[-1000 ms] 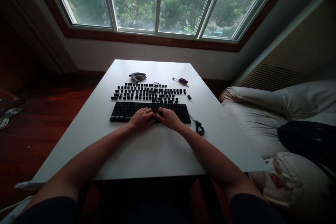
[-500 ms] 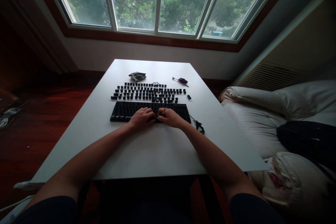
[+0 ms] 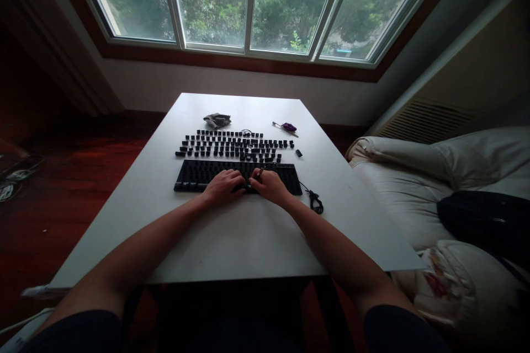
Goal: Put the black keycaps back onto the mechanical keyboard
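A black keyboard [image 3: 194, 172] lies on the white table [image 3: 232, 231], its keycaps taken off. My left hand [image 3: 222, 185] rests on its front edge near the middle, fingers curled down onto it. My right hand [image 3: 270, 184] sits right beside it, closed round a small thin tool [image 3: 260, 172] whose tip pokes up above the fingers. Several loose black keycaps [image 3: 232, 145] lie in rows just behind the keyboard. One single keycap [image 3: 298, 153] lies apart at the right end.
A crumpled grey cloth [image 3: 216, 119] and a purple-handled brush [image 3: 287, 127] lie at the table's far side. The keyboard's coiled cable [image 3: 314, 200] trails off its right end. White bedding [image 3: 447, 193] lies to the right, a window ahead.
My right hand has shifted slightly and the small tool now sticks up more clearly above its fingers. My left hand has stayed on the keyboard.
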A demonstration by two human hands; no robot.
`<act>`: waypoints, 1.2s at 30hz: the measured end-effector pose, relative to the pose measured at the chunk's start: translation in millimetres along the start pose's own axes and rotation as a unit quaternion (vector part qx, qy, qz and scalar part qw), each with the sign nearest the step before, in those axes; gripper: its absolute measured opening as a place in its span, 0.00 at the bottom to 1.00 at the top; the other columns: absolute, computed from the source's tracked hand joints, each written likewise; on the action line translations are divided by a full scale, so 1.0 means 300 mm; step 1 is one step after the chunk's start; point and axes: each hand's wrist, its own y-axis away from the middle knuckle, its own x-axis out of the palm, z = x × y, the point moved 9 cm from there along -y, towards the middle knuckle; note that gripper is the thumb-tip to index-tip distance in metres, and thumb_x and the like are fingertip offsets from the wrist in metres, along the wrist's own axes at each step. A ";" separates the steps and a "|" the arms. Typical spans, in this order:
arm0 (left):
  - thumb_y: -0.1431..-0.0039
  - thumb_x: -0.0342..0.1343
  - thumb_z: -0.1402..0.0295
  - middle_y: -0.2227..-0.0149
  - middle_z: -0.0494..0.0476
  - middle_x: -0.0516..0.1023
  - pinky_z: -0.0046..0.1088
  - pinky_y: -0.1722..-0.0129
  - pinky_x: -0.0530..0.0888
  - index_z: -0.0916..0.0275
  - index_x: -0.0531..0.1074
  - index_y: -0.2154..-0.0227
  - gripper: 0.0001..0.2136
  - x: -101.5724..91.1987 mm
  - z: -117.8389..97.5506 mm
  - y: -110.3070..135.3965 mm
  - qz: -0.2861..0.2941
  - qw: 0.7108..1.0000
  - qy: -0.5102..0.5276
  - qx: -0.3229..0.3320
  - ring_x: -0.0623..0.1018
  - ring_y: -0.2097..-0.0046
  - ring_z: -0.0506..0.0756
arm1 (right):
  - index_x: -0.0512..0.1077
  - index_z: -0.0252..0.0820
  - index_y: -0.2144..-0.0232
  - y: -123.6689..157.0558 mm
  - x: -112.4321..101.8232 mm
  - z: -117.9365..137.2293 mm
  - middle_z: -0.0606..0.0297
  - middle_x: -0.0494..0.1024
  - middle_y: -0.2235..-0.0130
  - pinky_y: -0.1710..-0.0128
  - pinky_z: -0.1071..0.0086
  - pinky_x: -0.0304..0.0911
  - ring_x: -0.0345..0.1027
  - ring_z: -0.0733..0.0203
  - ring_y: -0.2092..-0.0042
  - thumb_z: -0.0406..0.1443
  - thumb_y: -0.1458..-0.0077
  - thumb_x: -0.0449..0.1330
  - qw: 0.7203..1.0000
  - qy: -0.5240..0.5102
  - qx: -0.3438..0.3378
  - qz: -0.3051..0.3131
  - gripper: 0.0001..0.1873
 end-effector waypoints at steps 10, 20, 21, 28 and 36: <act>0.36 0.56 0.62 0.58 0.57 0.76 0.38 0.53 0.69 0.59 0.74 0.59 0.08 -0.001 0.001 0.000 0.000 1.000 0.003 -0.004 0.73 0.56 0.58 | 0.75 0.42 0.69 0.002 -0.012 -0.010 0.62 0.80 0.69 0.64 0.70 0.57 0.74 0.57 0.65 0.39 0.39 0.57 0.999 0.006 0.033 -0.023 0.11; 0.37 0.57 0.62 0.58 0.58 0.76 0.37 0.53 0.69 0.58 0.74 0.58 0.08 -0.006 -0.006 0.000 0.007 1.000 0.006 0.001 0.74 0.56 0.58 | 0.69 0.43 0.73 0.010 -0.067 -0.080 0.65 0.79 0.77 0.66 0.71 0.66 0.75 0.59 0.72 0.38 0.39 0.53 0.975 -0.152 0.122 -0.103 0.12; 0.37 0.57 0.62 0.58 0.58 0.76 0.37 0.53 0.69 0.58 0.74 0.59 0.08 -0.007 -0.006 0.000 0.008 1.000 0.008 -0.001 0.74 0.56 0.58 | 0.68 0.43 0.74 0.010 -0.078 -0.086 0.65 0.79 0.76 0.66 0.70 0.66 0.75 0.59 0.72 0.38 0.39 0.53 0.973 -0.161 0.122 -0.114 0.12; 0.36 0.57 0.59 0.58 0.56 0.77 0.36 0.54 0.71 0.57 0.74 0.53 0.13 -0.042 0.023 0.007 -0.048 0.993 0.084 -0.062 0.76 0.56 0.58 | 0.71 0.42 0.71 -0.002 -0.031 -0.064 0.63 0.82 0.72 0.65 0.69 0.69 0.77 0.58 0.69 0.40 0.40 0.56 0.965 -0.242 0.060 -0.080 0.11; 0.34 0.56 0.61 0.58 0.56 0.77 0.33 0.56 0.73 0.57 0.76 0.55 0.10 -0.071 0.043 0.011 -0.095 0.977 0.163 -0.095 0.77 0.57 0.56 | 0.72 0.42 0.66 0.017 0.002 -0.036 0.60 0.83 0.68 0.64 0.65 0.73 0.79 0.55 0.66 0.49 0.39 0.59 0.945 -0.311 0.044 -0.086 0.16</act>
